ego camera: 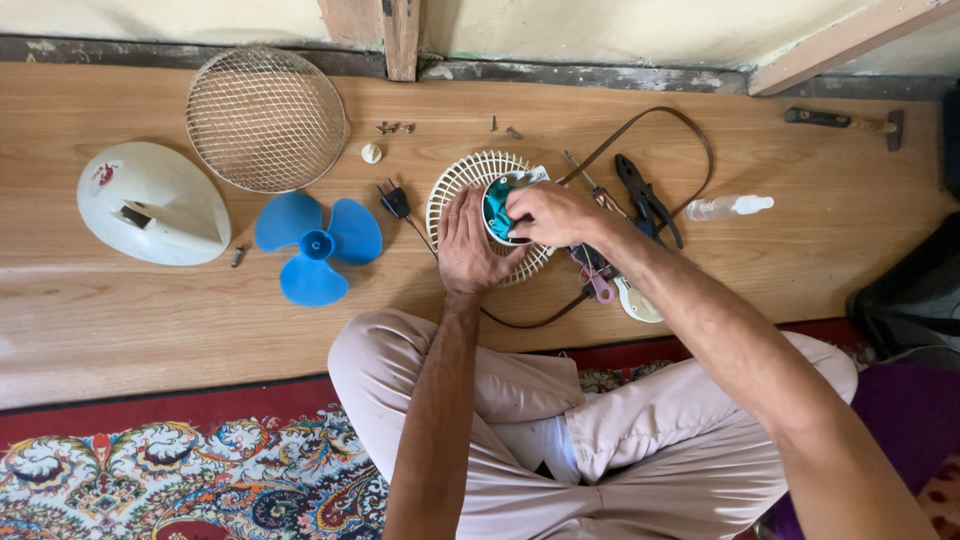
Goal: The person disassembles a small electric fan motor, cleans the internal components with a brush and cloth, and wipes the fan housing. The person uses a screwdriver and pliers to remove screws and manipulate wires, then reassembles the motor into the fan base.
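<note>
My left hand (pixel 468 245) lies flat, fingers apart, pinning the white rear grille (pixel 447 192) steady, so my right hand (pixel 552 214), pinched around the teal cloth (pixel 496 208), can rub its hub.

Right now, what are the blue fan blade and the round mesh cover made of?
The blue fan blade looks like moulded plastic: one even colour, smooth, slightly glossy, with three rounded blades joined at a hub. The round mesh cover seems to be thin metal wire, pale and possibly coated: a fine woven grid you can see the wooden floor through.
</note>
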